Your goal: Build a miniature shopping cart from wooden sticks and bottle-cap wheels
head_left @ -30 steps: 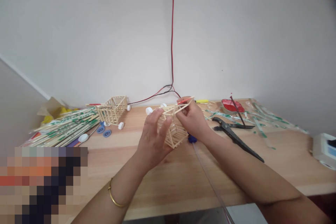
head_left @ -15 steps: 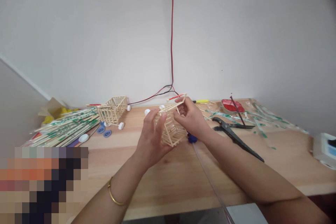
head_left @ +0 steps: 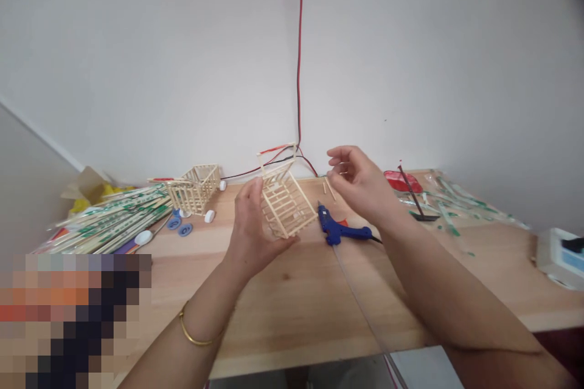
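My left hand (head_left: 250, 228) grips a small model cart (head_left: 287, 203) built of thin wooden sticks, tilted above the table. A raised handle frame with a red crossbar (head_left: 276, 149) sticks up from its far end. My right hand (head_left: 353, 179) hovers to the right, apart from the cart, with its fingers loosely bent and nothing visible in them. Between the hands a blue glue gun (head_left: 335, 228) lies on the table, its nozzle toward the cart. A second stick cart (head_left: 194, 191) with white wheels (head_left: 209, 216) stands at the left.
Bundles of wrapped chopsticks (head_left: 123, 219) lie at the left, near blue wheels (head_left: 185, 230) and a white spoon (head_left: 143, 237). Several cut sticks (head_left: 329, 189) lie behind the glue gun. Plastic wrappers (head_left: 469, 203), a red dish (head_left: 401, 181) and a white box (head_left: 563, 258) are at the right.
My right hand has let go of the cart's handle and moved right. The cart in my left hand has turned, its handle now upright, and the glue gun has come into fuller view.
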`<action>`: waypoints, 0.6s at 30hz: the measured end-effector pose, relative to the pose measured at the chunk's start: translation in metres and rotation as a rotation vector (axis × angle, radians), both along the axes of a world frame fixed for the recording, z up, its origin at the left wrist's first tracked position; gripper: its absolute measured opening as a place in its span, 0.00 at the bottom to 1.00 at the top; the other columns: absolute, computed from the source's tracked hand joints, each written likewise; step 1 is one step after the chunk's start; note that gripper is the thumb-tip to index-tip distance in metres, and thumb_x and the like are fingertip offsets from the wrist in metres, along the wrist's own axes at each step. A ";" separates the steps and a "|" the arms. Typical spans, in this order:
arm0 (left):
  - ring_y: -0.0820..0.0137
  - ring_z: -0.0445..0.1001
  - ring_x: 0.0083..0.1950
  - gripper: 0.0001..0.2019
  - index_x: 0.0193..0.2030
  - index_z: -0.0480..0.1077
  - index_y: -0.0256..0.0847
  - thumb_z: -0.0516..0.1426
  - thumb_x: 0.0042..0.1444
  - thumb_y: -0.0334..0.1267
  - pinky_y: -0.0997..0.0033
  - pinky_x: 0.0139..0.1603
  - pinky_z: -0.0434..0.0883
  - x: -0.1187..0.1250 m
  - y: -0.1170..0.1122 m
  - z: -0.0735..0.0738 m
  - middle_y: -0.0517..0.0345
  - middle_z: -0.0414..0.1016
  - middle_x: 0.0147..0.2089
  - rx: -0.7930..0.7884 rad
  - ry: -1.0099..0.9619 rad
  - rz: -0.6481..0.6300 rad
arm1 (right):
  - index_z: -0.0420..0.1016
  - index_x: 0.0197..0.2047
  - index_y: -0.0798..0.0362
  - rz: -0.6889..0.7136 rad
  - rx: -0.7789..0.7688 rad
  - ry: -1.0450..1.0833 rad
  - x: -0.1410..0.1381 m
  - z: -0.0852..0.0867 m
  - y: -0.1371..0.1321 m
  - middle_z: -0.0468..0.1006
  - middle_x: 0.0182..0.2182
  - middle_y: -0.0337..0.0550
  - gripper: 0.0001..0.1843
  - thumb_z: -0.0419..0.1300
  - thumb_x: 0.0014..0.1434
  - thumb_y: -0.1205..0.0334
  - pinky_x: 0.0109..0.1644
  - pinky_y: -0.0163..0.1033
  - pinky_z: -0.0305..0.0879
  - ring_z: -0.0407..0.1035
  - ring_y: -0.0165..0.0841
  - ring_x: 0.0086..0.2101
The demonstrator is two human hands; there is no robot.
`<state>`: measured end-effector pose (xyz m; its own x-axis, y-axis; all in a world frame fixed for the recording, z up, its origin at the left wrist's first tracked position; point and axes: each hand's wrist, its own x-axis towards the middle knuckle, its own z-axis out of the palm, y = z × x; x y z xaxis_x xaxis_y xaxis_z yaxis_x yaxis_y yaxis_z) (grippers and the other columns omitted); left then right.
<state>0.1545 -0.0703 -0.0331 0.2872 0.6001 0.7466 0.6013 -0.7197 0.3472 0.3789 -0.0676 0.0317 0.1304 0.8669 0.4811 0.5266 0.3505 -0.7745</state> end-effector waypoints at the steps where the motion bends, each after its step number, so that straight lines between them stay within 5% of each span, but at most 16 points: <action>1: 0.46 0.54 0.67 0.59 0.71 0.37 0.41 0.69 0.39 0.46 0.41 0.63 0.60 -0.001 0.001 0.000 0.35 0.51 0.66 0.006 0.000 0.017 | 0.68 0.48 0.50 -0.022 0.027 -0.028 0.005 0.004 -0.003 0.73 0.41 0.44 0.18 0.56 0.51 0.66 0.39 0.40 0.66 0.69 0.33 0.36; 5: 0.44 0.53 0.67 0.60 0.71 0.37 0.40 0.70 0.38 0.47 0.39 0.62 0.59 -0.004 0.005 0.002 0.34 0.51 0.66 0.005 0.010 0.084 | 0.71 0.44 0.50 0.001 -0.035 -0.309 0.027 -0.002 -0.014 0.75 0.37 0.43 0.15 0.55 0.52 0.68 0.40 0.41 0.65 0.70 0.35 0.36; 9: 0.43 0.53 0.67 0.59 0.71 0.37 0.38 0.70 0.39 0.46 0.38 0.63 0.58 -0.005 0.005 0.004 0.33 0.52 0.66 -0.020 0.009 0.118 | 0.72 0.48 0.52 0.159 -0.334 -0.709 0.041 -0.042 -0.020 0.76 0.44 0.49 0.20 0.61 0.49 0.66 0.45 0.42 0.63 0.71 0.41 0.42; 12: 0.44 0.52 0.68 0.59 0.71 0.37 0.39 0.70 0.40 0.46 0.39 0.64 0.57 -0.004 0.003 0.004 0.33 0.51 0.67 -0.012 0.014 0.111 | 0.71 0.51 0.55 0.106 -0.472 -0.938 0.040 -0.070 -0.023 0.75 0.47 0.55 0.24 0.60 0.49 0.69 0.48 0.46 0.60 0.69 0.47 0.47; 18: 0.45 0.53 0.68 0.58 0.71 0.38 0.40 0.70 0.39 0.43 0.41 0.64 0.58 -0.003 0.000 0.005 0.35 0.51 0.67 -0.017 0.017 0.099 | 0.71 0.45 0.56 0.063 -0.447 -0.892 0.040 -0.085 -0.020 0.72 0.44 0.54 0.15 0.55 0.53 0.72 0.43 0.40 0.60 0.70 0.41 0.41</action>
